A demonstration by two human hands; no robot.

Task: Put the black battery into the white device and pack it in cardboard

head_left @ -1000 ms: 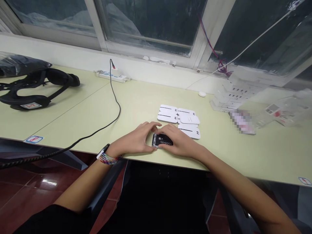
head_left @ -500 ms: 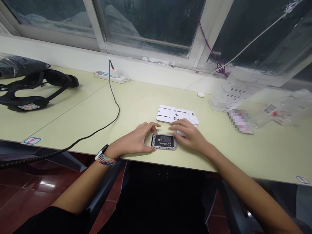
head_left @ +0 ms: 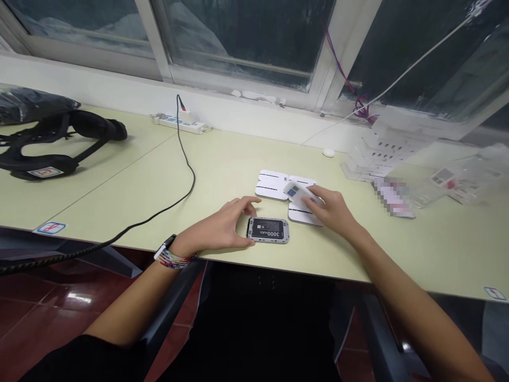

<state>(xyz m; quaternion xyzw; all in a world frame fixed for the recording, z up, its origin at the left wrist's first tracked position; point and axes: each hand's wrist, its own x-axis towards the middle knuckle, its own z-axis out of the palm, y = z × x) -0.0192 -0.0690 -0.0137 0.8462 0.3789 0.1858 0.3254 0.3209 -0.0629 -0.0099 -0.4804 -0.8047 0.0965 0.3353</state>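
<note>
A small flat device lies on the table near its front edge, its back off and a black battery marked 3000mAh showing. My left hand curves round its left end, thumb at the lower corner and fingers at the upper one. The left index finger is lifted clear. My right hand pinches a white cover with a blue-and-dark label, tilted above several white flat pieces. Two of these white pieces are nearest the window side; another white piece lies just below the raised cover.
A black cable runs from a power strip across the table. At the left sits a black headset. Stacked white boxes, a pink-and-white packet and clear plastic bags stand at the right. A white round object lies by the wall.
My right hand has moved from the device's right end up and right to the white pieces, and now lifts a white cover there. My left hand and the device stay put.
</note>
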